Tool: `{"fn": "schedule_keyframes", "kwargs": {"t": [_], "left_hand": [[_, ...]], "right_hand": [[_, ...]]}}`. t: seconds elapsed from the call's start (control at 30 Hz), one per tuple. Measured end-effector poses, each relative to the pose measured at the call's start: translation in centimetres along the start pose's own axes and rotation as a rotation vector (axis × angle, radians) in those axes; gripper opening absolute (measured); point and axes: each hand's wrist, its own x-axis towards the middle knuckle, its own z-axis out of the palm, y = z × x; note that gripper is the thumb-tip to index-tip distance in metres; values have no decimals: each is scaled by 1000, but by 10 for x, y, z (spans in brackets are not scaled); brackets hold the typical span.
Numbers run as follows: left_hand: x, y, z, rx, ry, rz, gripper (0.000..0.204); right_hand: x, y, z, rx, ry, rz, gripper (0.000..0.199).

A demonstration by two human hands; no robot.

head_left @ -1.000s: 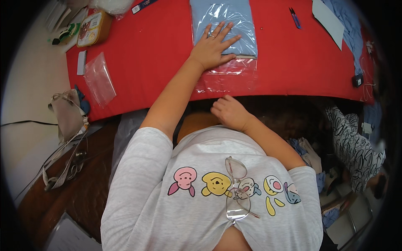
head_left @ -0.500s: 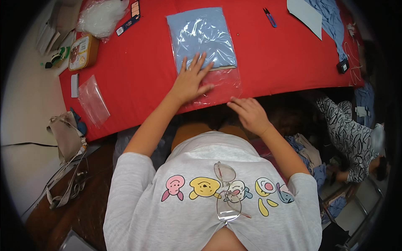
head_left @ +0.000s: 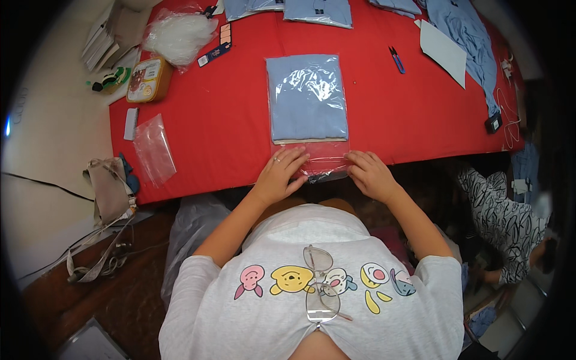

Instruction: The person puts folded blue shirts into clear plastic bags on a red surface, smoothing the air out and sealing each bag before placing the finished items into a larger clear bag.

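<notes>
Left hand (head_left: 281,175) and right hand (head_left: 370,174), fingers spread flat, pinning the open flap of the clear bag (head_left: 323,162) to the red worktop (head_left: 210,114) edge, likely for sealing; folded blue shirt (head_left: 307,99) bagged just beyond the fingertips.

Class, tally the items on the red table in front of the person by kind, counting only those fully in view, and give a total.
Bagged folded blue shirt: 1
Empty clear bag: 1
Blue snips: 1
White card: 1
Small white notebook: 1
Yellow tin: 1
Total: 6
</notes>
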Motion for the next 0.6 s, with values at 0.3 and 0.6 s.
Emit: {"fn": "schedule_keyframes", "kwargs": {"t": [0.3, 0.6], "left_hand": [[94, -31, -26, -205, -205, -22, 60], [53, -71, -27, -897, 27, -477, 40]], "right_hand": [[37, 9, -4, 642, 84, 449, 8], [116, 72, 49, 1241, 671, 828, 7]]}}
